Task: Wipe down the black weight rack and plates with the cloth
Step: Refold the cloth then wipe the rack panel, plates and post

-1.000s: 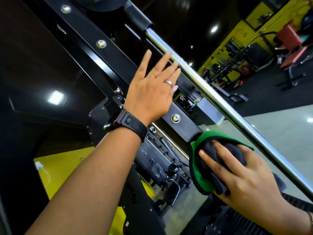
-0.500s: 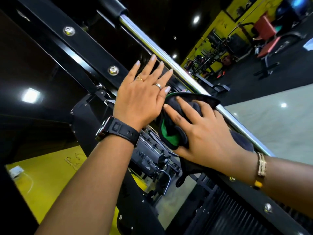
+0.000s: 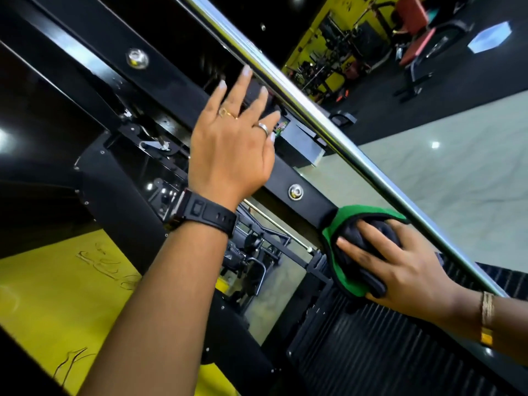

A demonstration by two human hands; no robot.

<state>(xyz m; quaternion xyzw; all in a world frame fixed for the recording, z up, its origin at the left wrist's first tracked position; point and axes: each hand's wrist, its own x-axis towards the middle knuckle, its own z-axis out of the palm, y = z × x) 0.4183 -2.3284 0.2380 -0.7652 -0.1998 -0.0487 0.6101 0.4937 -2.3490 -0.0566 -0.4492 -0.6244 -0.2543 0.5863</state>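
Note:
A black steel beam of the weight rack (image 3: pixel 160 67) runs diagonally from upper left to lower right, with silver bolts in it. My left hand (image 3: pixel 231 150) lies flat against this beam, fingers straight and spread, a black watch on the wrist. My right hand (image 3: pixel 400 267) presses a bunched green and dark grey cloth (image 3: pixel 343 252) against the lower end of the beam, fingers spread over the cloth. A black ribbed plate surface (image 3: pixel 371 347) lies just below the cloth.
A chrome bar (image 3: pixel 328 121) runs parallel to the beam, just right of both hands. Yellow panels (image 3: pixel 57 295) show at lower left. Gym machines and a red bench (image 3: pixel 414 27) stand far off at upper right, beyond a pale glossy floor (image 3: pixel 457 172).
My right hand slid the cloth down the beam from beside my left hand to its lower end. My left hand stayed flat on the beam.

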